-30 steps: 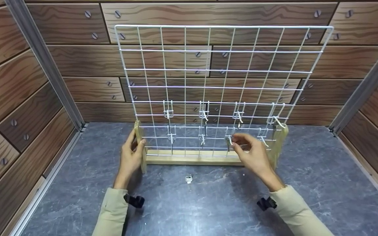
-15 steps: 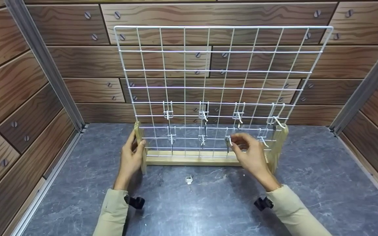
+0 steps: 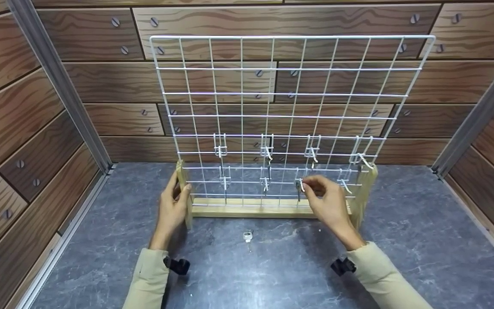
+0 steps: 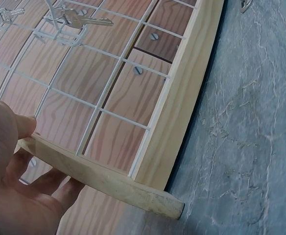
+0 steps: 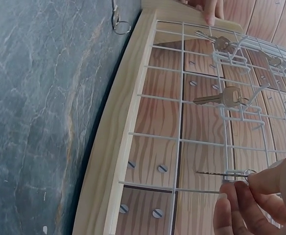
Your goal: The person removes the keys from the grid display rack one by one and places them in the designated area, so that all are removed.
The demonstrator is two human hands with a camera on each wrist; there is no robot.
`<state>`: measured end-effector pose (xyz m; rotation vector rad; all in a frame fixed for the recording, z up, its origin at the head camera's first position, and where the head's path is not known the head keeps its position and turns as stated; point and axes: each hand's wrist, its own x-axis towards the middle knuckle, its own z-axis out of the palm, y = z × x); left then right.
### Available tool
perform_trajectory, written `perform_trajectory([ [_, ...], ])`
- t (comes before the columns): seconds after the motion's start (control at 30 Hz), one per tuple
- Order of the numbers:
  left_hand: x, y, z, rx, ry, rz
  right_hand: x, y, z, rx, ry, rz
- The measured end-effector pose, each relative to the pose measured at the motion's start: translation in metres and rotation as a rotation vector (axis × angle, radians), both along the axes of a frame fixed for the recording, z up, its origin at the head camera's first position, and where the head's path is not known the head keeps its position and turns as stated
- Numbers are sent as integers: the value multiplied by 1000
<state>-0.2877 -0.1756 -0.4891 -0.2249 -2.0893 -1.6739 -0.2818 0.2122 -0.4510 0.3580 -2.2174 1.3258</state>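
Note:
My left hand (image 3: 173, 208) grips the left wooden upright (image 4: 99, 178) of a stand that holds a white wire grid (image 3: 272, 94), thumb on one face and fingers behind. My right hand (image 3: 327, 201) is at a lower-row hook (image 3: 300, 184), right of the middle. Its thumb and fingertips pinch the small ring (image 5: 251, 173) of a key (image 5: 214, 173), which shows edge-on and hangs down in the head view. Other keys (image 5: 224, 97) hang by rings from neighbouring hooks. One more key (image 3: 247, 237) with a ring lies on the table in front of the stand.
The grid carries two rows of white wire hooks, including one at the upper right (image 3: 362, 158). A wooden base bar (image 3: 251, 211) joins the uprights on the grey marbled table (image 3: 247, 283). Wood-patterned walls (image 3: 101, 77) enclose the back and sides.
My right hand has shifted slightly left, closer in at the hook, with the key at its fingertips. The left hand keeps its grip on the upright.

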Motion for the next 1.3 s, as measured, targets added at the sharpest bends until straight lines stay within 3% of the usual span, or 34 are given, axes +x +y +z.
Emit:
perform_trajectory([
  [0.4, 1, 2, 2, 15, 15, -8, 5, 0, 7, -34, -71, -26],
  [1.3, 1, 0, -1, 18, -12, -4, 21, -1, 16, -164, -185, 50],
])
